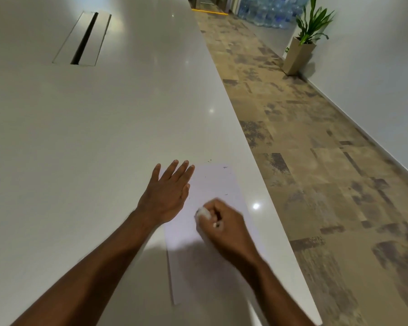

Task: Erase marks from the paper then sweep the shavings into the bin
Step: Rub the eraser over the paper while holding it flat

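Right hand [224,225] grips the eraser [203,213] mid-rub, left hand [167,194] flat pinning the paper [212,184]; shavings [225,167] unswept, no bin visible.

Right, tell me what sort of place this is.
Probably an office meeting room or corridor: a long white glossy table with a recessed cable slot, patchy brown carpet tiles, and a green potted plant in a tall beige planter by the wall.

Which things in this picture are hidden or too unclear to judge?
- Head view: the eraser is blurred and mostly covered by the right hand; its shape is unclear.
- Marks on the paper: too faint to see.
- The bin: outside the frame.
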Action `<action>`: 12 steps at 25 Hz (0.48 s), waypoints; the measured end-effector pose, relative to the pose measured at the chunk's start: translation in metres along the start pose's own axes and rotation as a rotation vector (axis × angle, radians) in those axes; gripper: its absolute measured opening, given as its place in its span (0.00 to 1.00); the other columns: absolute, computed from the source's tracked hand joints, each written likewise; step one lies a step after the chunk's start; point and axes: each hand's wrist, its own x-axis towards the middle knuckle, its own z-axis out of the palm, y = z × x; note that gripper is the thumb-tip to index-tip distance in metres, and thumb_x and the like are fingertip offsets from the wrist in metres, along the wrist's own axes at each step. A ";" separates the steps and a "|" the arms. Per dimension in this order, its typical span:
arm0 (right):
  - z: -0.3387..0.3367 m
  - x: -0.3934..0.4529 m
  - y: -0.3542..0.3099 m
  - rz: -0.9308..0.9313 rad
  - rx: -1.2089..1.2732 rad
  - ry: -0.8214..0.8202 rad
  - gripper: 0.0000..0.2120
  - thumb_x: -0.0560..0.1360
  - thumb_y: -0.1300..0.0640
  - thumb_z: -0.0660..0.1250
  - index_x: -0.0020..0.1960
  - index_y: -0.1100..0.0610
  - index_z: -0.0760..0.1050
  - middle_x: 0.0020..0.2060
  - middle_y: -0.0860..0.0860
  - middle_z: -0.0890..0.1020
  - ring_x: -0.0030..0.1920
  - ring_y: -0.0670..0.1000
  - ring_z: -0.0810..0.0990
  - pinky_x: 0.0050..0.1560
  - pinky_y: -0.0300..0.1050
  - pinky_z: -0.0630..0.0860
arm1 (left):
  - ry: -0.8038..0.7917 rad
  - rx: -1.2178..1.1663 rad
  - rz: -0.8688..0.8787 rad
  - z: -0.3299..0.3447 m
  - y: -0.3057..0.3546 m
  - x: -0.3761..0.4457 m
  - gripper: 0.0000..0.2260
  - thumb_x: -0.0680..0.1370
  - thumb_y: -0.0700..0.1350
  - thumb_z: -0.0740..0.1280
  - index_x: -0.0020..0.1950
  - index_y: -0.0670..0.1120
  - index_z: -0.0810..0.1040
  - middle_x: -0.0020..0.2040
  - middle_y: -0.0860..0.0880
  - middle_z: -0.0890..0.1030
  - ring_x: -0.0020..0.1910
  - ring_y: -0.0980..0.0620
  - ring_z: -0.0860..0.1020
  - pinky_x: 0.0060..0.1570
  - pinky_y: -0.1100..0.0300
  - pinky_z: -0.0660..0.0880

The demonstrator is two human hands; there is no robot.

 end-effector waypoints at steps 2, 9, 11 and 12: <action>0.004 -0.018 0.008 0.051 0.035 -0.087 0.05 0.80 0.51 0.70 0.46 0.48 0.79 0.42 0.42 0.83 0.44 0.45 0.81 0.44 0.36 0.79 | 0.010 -0.035 0.007 -0.001 -0.001 0.001 0.26 0.84 0.54 0.40 0.83 0.50 0.51 0.83 0.52 0.54 0.82 0.49 0.52 0.78 0.39 0.51; -0.009 -0.005 0.036 0.134 0.282 0.164 0.04 0.81 0.55 0.71 0.47 0.52 0.80 0.36 0.52 0.82 0.35 0.50 0.79 0.38 0.45 0.80 | 0.064 -0.126 -0.006 -0.007 0.001 -0.002 0.24 0.85 0.51 0.47 0.82 0.50 0.58 0.82 0.51 0.59 0.81 0.51 0.53 0.78 0.41 0.51; -0.006 -0.006 0.038 0.154 0.334 0.165 0.03 0.80 0.56 0.70 0.47 0.52 0.80 0.36 0.54 0.82 0.35 0.52 0.79 0.37 0.49 0.80 | 0.123 -0.112 0.015 -0.015 0.006 -0.003 0.21 0.84 0.47 0.54 0.78 0.48 0.66 0.79 0.49 0.66 0.80 0.47 0.59 0.76 0.41 0.57; -0.005 -0.006 0.039 0.160 0.345 0.171 0.03 0.80 0.57 0.70 0.48 0.52 0.80 0.36 0.54 0.81 0.35 0.53 0.79 0.37 0.50 0.80 | 0.160 -0.101 0.035 -0.018 0.011 -0.006 0.19 0.83 0.45 0.57 0.74 0.48 0.70 0.77 0.48 0.69 0.77 0.46 0.64 0.73 0.42 0.62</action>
